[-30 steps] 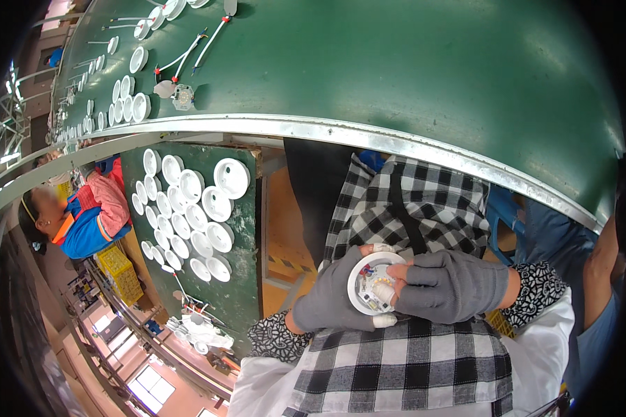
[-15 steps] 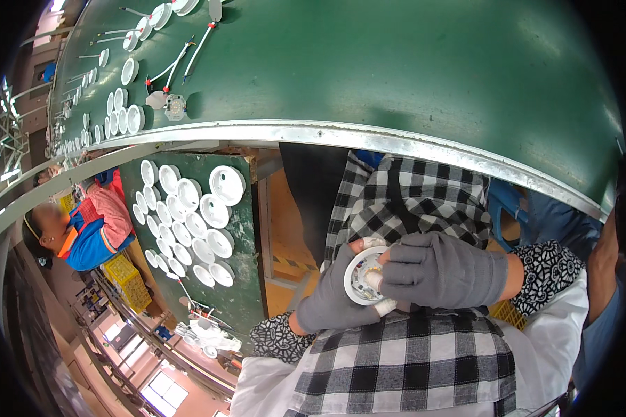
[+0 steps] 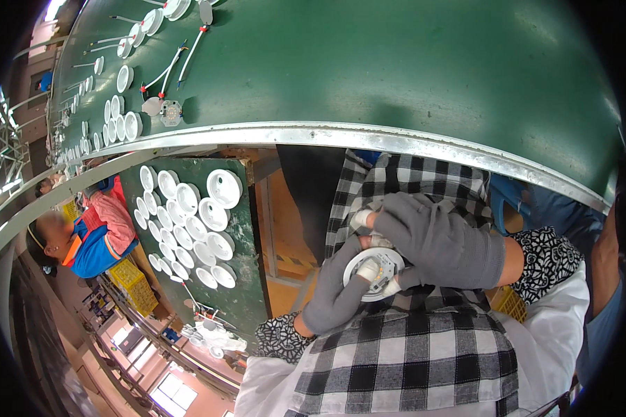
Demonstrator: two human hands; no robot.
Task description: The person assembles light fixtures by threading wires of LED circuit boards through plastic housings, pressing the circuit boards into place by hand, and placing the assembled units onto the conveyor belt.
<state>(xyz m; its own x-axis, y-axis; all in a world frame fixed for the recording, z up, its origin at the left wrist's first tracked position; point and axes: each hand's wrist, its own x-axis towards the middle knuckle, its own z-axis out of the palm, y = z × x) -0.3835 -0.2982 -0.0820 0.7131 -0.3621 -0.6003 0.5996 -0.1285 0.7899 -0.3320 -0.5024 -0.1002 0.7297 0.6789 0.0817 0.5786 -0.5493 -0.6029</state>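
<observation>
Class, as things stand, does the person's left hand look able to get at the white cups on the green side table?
Probably not straight away: the left hand is busy gripping another white cup. Yet nothing visible seems to block the way to the cups on the side table.

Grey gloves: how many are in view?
2: one grey glove on the left hand, which holds a round white housing; one on the right hand, beside it. Others may be hidden.
</observation>
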